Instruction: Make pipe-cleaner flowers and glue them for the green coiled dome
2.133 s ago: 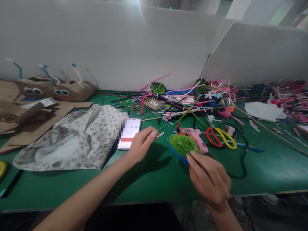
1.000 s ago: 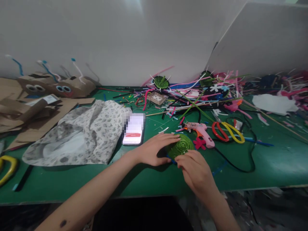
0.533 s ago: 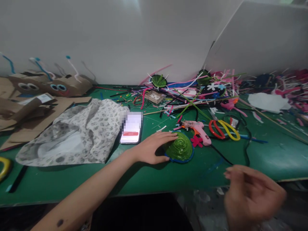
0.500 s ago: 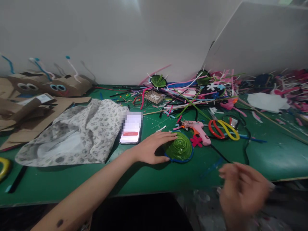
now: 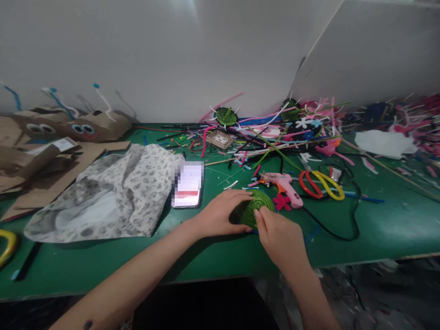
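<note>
A green coiled disc (image 5: 252,208) with a blue rim lies on the green table, its spiral made of fuzzy cord like pipe cleaner. My left hand (image 5: 223,211) holds it from the left, fingers on its upper edge and thumb along its lower edge. Over the disc's middle, my right hand (image 5: 282,231) is closed, thumb pressed against bent fingers. Whatever is in that pinch is hidden. A dark pink felt flower (image 5: 282,201) lies at the disc's right, against the handle of a pink glue gun (image 5: 288,188).
Red-and-yellow-handled scissors (image 5: 321,183) lie right of the glue gun, near its black cord (image 5: 343,238). A phone (image 5: 188,185) and a patterned cloth (image 5: 137,183) sit to the left. Behind are pipe cleaners (image 5: 268,133) in a heap, and cardboard creatures (image 5: 85,128) stand far left.
My right hand has moved left and up, from the table's front edge onto the disc's middle. My left hand stays at the disc, its thumb a little further right.
</note>
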Demonstrator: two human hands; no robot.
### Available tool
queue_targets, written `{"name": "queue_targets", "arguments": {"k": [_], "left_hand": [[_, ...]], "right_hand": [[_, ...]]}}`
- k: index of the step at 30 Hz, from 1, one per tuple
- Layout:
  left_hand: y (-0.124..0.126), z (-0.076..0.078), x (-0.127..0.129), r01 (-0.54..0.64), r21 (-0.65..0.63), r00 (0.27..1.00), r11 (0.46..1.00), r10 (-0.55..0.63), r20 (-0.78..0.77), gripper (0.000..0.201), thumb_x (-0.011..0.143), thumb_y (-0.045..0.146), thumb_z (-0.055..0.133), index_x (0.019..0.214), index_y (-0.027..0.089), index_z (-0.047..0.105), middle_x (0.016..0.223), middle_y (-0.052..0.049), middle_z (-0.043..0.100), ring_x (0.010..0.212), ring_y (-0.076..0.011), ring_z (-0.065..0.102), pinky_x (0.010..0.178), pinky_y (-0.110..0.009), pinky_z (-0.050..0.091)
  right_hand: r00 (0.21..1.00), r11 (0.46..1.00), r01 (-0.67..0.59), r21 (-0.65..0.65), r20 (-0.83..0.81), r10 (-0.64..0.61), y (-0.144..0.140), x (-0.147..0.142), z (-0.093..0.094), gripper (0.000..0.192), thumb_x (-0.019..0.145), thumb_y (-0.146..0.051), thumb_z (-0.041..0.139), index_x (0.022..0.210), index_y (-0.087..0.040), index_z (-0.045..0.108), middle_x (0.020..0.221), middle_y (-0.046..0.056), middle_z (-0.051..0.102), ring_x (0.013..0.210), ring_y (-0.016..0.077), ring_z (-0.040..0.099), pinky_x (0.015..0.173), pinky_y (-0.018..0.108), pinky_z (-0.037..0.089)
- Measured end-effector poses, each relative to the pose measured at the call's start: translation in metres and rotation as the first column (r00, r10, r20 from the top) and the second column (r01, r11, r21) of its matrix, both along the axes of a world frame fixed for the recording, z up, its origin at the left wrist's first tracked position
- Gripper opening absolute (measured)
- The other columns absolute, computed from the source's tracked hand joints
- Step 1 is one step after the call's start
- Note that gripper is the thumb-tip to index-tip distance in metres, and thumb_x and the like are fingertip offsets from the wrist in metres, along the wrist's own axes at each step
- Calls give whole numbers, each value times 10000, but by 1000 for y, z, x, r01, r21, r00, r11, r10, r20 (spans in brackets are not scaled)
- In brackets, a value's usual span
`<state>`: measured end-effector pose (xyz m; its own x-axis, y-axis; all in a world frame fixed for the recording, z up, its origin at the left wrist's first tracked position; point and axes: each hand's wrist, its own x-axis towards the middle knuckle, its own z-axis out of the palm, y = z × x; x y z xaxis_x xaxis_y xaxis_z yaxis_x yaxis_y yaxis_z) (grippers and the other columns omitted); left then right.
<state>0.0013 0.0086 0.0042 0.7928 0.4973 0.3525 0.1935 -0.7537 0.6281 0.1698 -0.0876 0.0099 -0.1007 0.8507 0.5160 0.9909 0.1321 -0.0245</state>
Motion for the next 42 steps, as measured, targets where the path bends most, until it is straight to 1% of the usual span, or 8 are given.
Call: {"name": "queue_targets", "arguments": {"k": [5, 9, 16, 21, 27, 35, 39, 42], "left_hand": [[0, 0, 0, -3, -12, 1000, 1000, 2, -11, 705, 728, 494, 747, 1331, 264, 466, 1392, -94, 533, 1301, -284, 463, 1094, -487, 347], [0, 1, 0, -25, -50, 999, 998, 24, -33, 735, 727, 505, 743, 1355, 262, 447, 1396, -103, 524, 1296, -297, 464, 1084, -488, 358], [-1, -3, 0, -42, -39, 999, 998, 42, 3, 1024, 689, 487, 779, 1496, 244, 198, 1445, -138, 471, 1318, -313, 439, 1087, -505, 331], [-2, 0, 0, -32, -56, 999, 998, 33, 10, 1041, 704, 480, 769, 1512, 267, 150, 1415, -122, 508, 1294, -316, 460, 1062, -497, 349], [-4, 2, 0, -33, -53, 999, 998, 34, 18, 1013, 704, 473, 770, 1505, 263, 187, 1400, -136, 516, 1278, -327, 477, 1050, -489, 360], [-4, 8, -3, -30, -127, 999, 991, 34, 28, 632, 926, 477, 510, 1483, 300, 272, 1402, -80, 535, 1278, -287, 487, 1065, -486, 360], [-4, 5, -3, -15, -169, 999, 986, 23, 43, 533, 975, 440, 415, 1478, 314, 292, 1401, -57, 540, 1294, -263, 472, 1085, -483, 346], [0, 4, -3, -106, -215, 955, 971, 159, 250, 519, 986, 486, 325, 1471, 301, 326, 1510, -53, 411, 1391, -261, 354, 1151, -485, 255]], "right_hand": [[949, 973, 158, 167, -298, -103, -13, 26, -3, 321, 983, -328, 412, 700, -204, 500, 517, -37, 479, 450, 104, 449, 484, 238, 289], [761, 826, 471, 309, -616, -203, -21, 53, 5, 222, 921, -384, 538, 838, -184, 585, 665, 4, 560, 557, 128, 514, 534, 247, 385], [958, 991, -31, 130, -277, 66, 9, 21, 10, 334, 845, -420, 634, 1061, -165, 654, 981, 102, 646, 955, 255, 585, 795, 391, 496], [964, 995, -23, 93, -262, 47, 22, -3, 2, 109, 868, -251, 602, 857, -193, 693, 903, 57, 685, 872, 216, 589, 756, 350, 492], [902, 976, 9, 217, -423, 86, 21, -2, 7, 162, 895, -230, 579, 783, -192, 692, 793, 25, 721, 733, 155, 638, 699, 279, 497], [613, 879, 421, 225, -785, -93, 0, 49, 6, 313, 856, -457, 615, 905, -169, 730, 783, 65, 733, 687, 189, 697, 680, 292, 552], [719, 918, 353, 183, -681, -141, -28, 61, -7, 293, 922, -389, 534, 1050, -188, 705, 920, 69, 737, 815, 195, 703, 791, 322, 538], [821, 927, 304, 218, -554, -138, -50, 62, -14, 226, 924, -315, 550, 1030, -187, 703, 940, 62, 732, 859, 183, 686, 817, 300, 511]]}}
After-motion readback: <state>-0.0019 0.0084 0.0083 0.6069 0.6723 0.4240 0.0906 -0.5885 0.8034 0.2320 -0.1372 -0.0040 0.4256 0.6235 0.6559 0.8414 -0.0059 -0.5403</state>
